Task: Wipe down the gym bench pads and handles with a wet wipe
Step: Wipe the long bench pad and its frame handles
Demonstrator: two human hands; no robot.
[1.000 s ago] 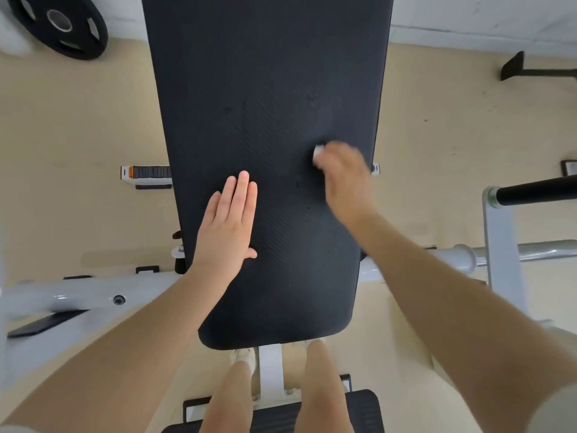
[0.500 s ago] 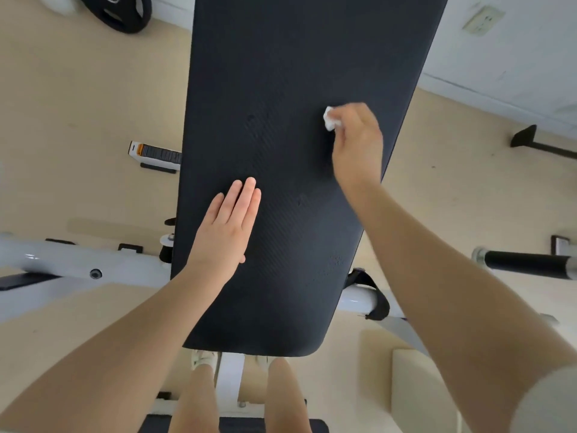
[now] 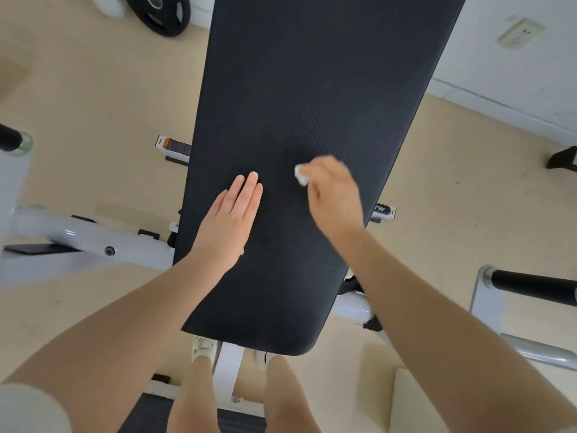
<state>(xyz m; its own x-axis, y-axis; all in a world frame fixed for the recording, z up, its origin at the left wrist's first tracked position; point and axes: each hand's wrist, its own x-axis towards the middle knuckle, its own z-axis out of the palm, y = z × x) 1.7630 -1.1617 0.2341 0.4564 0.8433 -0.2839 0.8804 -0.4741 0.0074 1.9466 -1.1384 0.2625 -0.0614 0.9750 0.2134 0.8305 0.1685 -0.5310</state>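
A long black bench pad (image 3: 312,89) runs up the middle of the view. My left hand (image 3: 229,220) lies flat on its lower left part, fingers together and empty. My right hand (image 3: 335,195) is curled around a small white wet wipe (image 3: 301,175), pressing it on the pad's middle right. Only a corner of the wipe shows past my fingers. A black foam handle (image 3: 534,285) sticks out on a white frame at the right, and another black handle (image 3: 9,139) shows at the left edge.
The white bench frame (image 3: 78,239) crosses under the pad on the left. A black weight plate (image 3: 162,10) leans at the back left by the wall. My legs and shoes (image 3: 203,348) stand below the pad's near end. A second black pad (image 3: 150,414) lies at the bottom.
My right hand has slid the wipe down the pad toward me, from the upper right to beside my left fingertips. My left hand stays flat in place.
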